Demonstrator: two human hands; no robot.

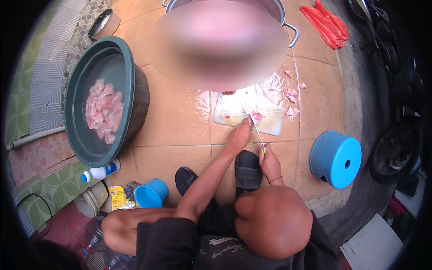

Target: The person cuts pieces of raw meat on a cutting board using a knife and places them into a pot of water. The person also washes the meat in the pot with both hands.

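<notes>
My right hand [271, 165] grips a kitchen knife [257, 131] by its green handle, its long blade slanting up and left over the cutting board [270, 126]. My left hand [240, 136] is at the near edge of this wet white board. Its fingertips pinch a bit of meat beside the blade, though the fingers partly hide it. Right of the blade lies a small piece of raw pink meat [257, 117], and a smaller scrap [227, 117] lies to the left. A large blurred patch covers the board's far end.
A dark green tub [130, 101] at left holds raw meat pieces [104, 111] in water. Beyond the board stands a metal pot [280, 11]. Scraps [290, 95] lie on the tiles at right, near a blue stool [334, 158]. A blue dipper [153, 192] and white bottle [99, 172] are at left.
</notes>
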